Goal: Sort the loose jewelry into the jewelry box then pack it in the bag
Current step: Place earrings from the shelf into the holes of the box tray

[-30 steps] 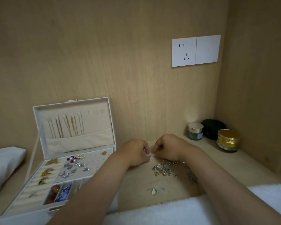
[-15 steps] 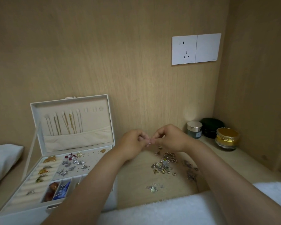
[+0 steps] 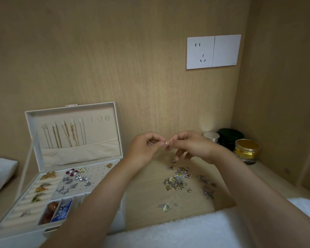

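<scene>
While the towel [image 3: 168,235] lies nearest, the loose pile [image 3: 177,179] sits beyond it, right of the open box [image 3: 100,136]. Above the pile, the left hand [image 3: 145,149] and right hand [image 3: 191,145] both pinch one small piece [image 3: 167,143] at the fingertips. The step in hand appears to be sorting. The next move calls for carrying the piece left to a free slot.

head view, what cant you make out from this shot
Head view only:
- The small piece pinched between the left hand and right hand: too small and covered by fingertips, so its type is unclear.
- Front right compartments of the jewelry box: hidden by the left forearm.
- The loose pile: pieces too small to tell apart.
- The silver-lidded jar: lower part behind the right hand.
- The white object at left: cut off by the frame.
</scene>
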